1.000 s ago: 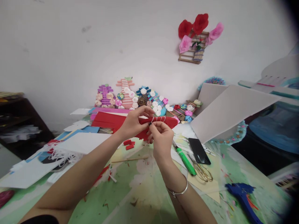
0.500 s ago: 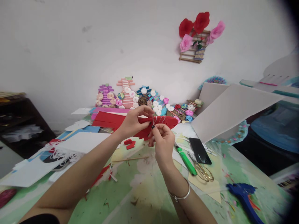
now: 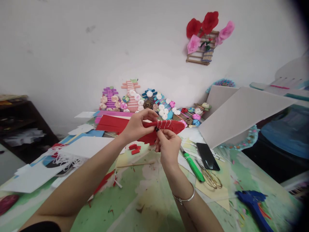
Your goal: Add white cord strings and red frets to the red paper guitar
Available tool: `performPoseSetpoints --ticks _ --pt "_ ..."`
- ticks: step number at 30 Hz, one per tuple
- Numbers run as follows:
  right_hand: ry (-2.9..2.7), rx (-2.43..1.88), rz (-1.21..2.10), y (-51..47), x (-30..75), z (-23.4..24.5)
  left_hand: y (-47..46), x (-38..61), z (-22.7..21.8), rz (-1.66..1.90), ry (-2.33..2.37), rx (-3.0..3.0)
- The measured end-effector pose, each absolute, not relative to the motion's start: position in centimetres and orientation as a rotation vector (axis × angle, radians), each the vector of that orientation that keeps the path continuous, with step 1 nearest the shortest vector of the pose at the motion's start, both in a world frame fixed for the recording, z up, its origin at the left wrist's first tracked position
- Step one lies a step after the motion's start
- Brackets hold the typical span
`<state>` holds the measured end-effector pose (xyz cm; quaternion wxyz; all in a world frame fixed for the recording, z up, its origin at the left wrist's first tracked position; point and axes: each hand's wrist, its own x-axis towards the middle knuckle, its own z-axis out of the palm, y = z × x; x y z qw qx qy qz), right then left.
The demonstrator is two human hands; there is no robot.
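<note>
My left hand (image 3: 138,126) is closed around a rolled red foam piece (image 3: 172,126), held above the table near the middle of the view. White thread (image 3: 162,123) is wound round the red piece in a few loops. My right hand (image 3: 169,145), with a silver bangle on its wrist, pinches the thread just below the roll, fingers pressed together. Small red foam scraps (image 3: 134,149) lie on the table right under my hands.
A green cutter (image 3: 193,166), a black phone (image 3: 208,156), gold scissors (image 3: 212,179) and a blue glue gun (image 3: 252,203) lie at the right. White and red foam sheets (image 3: 84,146) cover the left. Stick-and-flower crafts (image 3: 131,98) line the wall; a large grey board (image 3: 238,112) leans right.
My right hand dipped slightly, then rose back to the red roll, keeping its pinch on the thread. My left hand stays put.
</note>
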<state>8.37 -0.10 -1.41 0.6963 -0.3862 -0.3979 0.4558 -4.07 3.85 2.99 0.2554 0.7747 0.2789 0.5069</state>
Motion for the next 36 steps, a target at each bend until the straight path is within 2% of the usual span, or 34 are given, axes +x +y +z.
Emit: performPoseSetpoints --ticks 27,36 --pt "-0.829 -0.908 0.964 0.4 8.2 -1.2 3.3 -3.9 3.3 1.335 0.775 2.157" --pt "-0.872 -0.982 0.795 1.3 8.6 -2.6 3.5 -4.4 3.3 1.302 0.769 2.157"
